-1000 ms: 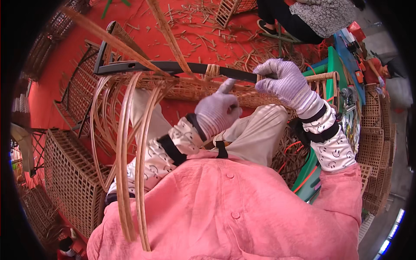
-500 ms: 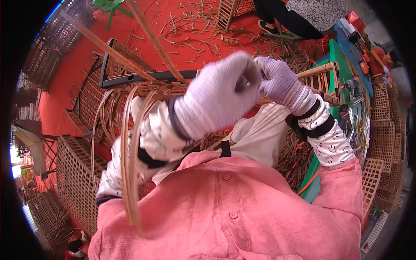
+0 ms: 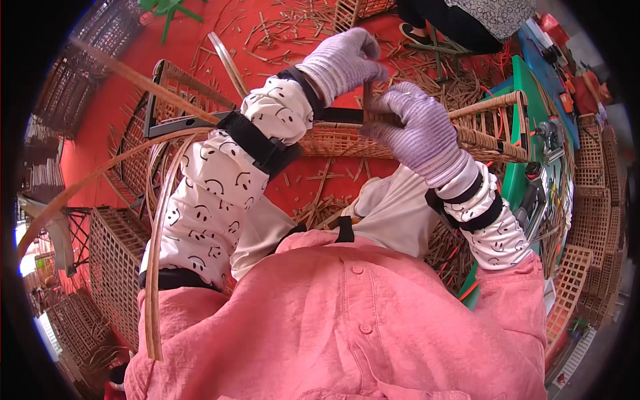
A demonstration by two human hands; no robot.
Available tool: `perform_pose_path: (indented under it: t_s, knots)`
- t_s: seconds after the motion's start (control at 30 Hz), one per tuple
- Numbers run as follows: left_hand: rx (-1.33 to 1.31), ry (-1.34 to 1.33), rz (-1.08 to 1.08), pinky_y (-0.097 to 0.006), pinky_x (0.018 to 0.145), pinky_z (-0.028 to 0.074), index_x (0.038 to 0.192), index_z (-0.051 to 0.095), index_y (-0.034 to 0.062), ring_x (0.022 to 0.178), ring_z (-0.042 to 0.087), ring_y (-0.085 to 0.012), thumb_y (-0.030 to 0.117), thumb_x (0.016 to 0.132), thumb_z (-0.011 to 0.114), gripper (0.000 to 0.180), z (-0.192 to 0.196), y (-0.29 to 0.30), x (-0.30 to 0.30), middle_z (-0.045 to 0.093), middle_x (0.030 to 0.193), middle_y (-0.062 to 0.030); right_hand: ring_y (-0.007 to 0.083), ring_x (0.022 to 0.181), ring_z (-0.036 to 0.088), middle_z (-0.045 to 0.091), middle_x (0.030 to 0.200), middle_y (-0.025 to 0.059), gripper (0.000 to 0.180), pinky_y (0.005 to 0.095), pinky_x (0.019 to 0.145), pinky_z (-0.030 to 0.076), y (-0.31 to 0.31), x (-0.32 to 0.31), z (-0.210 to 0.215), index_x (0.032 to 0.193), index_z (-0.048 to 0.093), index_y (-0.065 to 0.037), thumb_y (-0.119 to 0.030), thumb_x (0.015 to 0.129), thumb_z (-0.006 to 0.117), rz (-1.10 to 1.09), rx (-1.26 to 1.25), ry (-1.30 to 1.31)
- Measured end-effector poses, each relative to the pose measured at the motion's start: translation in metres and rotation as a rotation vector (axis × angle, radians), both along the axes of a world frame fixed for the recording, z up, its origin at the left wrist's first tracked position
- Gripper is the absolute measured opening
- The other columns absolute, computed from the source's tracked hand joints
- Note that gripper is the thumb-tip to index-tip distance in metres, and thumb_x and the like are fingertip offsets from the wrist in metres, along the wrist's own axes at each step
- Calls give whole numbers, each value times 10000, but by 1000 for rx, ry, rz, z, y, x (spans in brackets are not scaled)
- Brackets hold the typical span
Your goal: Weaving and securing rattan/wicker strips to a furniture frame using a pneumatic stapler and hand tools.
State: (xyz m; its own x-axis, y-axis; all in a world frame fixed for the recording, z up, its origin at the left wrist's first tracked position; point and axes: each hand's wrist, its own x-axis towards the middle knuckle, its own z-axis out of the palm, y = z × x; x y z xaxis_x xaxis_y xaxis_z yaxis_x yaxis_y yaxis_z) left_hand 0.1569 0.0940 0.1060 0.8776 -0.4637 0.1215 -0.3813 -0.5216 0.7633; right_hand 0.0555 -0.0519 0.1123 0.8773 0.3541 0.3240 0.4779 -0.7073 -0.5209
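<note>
Both my hands wear pale purple knit gloves. My left hand (image 3: 343, 63) is raised beyond the black bar (image 3: 343, 115) of a woven rattan frame (image 3: 347, 142), its fingers curled at the upper end of a short brown rattan strip (image 3: 367, 99). Nearer to me and to the right, my right hand (image 3: 423, 127) closes around the strip's lower part at the bar, thumb below and fingers above. The fingers hide the exact spot where strip and bar meet. Long loose rattan strips (image 3: 155, 267) curve out from the frame's left side, past my left forearm.
Rattan offcuts (image 3: 287, 37) litter the red floor. Woven baskets (image 3: 120, 267) stand at left, and more woven panels (image 3: 590, 180) stack at right. A green table edge (image 3: 520, 100) with tools lies right. Another person (image 3: 460, 27) sits beyond, and a green stool (image 3: 170, 10) stands far left.
My left hand has moved away from me and up, apart from my right hand. My right hand has come down slightly to the bar. The loose strips at left have swung outward.
</note>
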Motion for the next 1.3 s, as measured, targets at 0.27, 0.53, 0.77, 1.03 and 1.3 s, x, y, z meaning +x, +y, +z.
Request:
perform_pose_path:
  t_s: [0.27,0.53,0.77,1.03,1.3]
  knots:
    - [-294,3,-96,-222,600,442,1118,518,17,664,506,-65,99,843,615,303,-21,51,-118,563,755,-33,192,700,612,619,763,102,275,301,647,479,1,11,3,886,637,-43,-173,676,756,18,168,357]
    - [-790,796,-6,-198,416,375,1216,430,18,542,510,-82,183,782,666,520,-40,39,-112,604,782,-61,124,667,574,615,737,58,251,272,617,461,8,13,7,883,627,-19,-111,683,749,60,145,418]
    - [-360,440,-14,-249,517,400,778,574,31,584,443,-59,226,831,648,215,-2,38,-154,496,630,28,156,648,584,612,736,84,240,282,608,467,2,1,4,891,620,-27,-122,700,730,84,98,226]
    - [143,-64,-89,-312,473,420,722,597,28,479,497,-180,339,750,684,325,22,41,-49,526,558,-75,264,732,640,631,794,119,371,334,636,503,2,-18,-6,939,566,-62,-223,667,761,22,178,150]
    - [274,56,-91,-335,530,456,778,608,23,537,520,-185,354,767,671,336,5,30,-23,541,608,-74,279,732,626,619,791,112,320,341,644,501,9,-11,-7,933,602,-87,-223,680,743,70,-55,-121]
